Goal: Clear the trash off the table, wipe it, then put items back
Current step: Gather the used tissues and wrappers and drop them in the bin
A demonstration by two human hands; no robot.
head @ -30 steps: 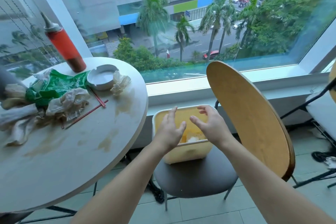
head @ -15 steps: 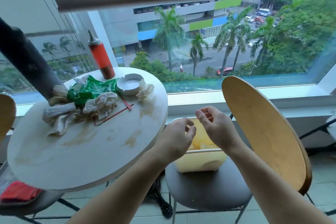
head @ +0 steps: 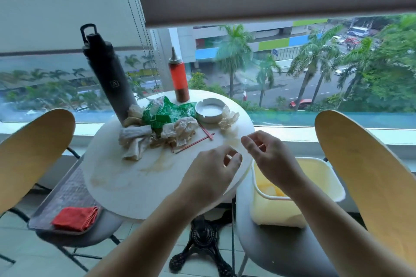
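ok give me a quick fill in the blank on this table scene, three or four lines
1. The red cloth lies on the seat of the ____ chair.
2. The bin stands on a ____.
3. The wrapper among the crumpled paper is ____.
4. Both the left hand and the right hand hold ____.

Missing words: left; chair; green; nothing

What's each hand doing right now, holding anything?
Left hand: open, fingers loosely curled, holding nothing.
Right hand: open, fingers loosely curled, holding nothing.
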